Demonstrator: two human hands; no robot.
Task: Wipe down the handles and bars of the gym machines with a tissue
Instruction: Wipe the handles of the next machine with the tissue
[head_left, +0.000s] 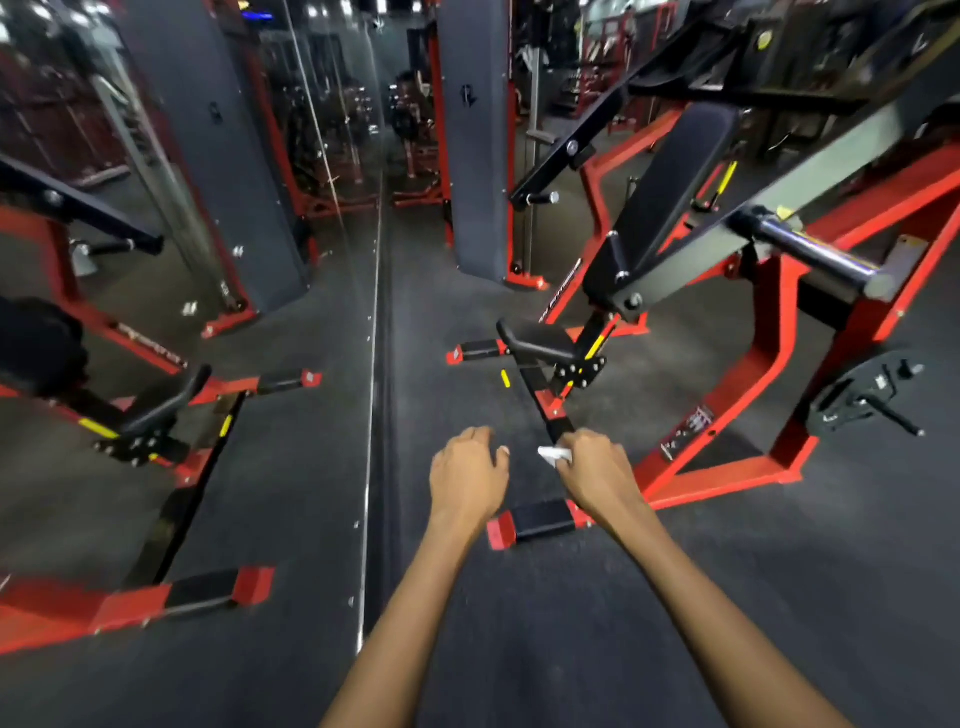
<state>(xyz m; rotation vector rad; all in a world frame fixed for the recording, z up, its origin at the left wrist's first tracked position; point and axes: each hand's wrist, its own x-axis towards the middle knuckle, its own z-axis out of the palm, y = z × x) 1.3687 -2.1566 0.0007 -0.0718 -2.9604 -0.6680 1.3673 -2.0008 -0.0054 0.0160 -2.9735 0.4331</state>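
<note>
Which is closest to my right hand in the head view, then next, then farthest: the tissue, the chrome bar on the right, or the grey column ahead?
1. tissue: pinched in the right hand.
2. chrome bar: up to the right.
3. grey column: far ahead, centre.

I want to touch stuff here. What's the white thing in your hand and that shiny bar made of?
The tissue in the right hand looks like thin soft paper: white, crumpled. The bar looks like polished metal, since light glints along it, though blur leaves that unsure.
</note>
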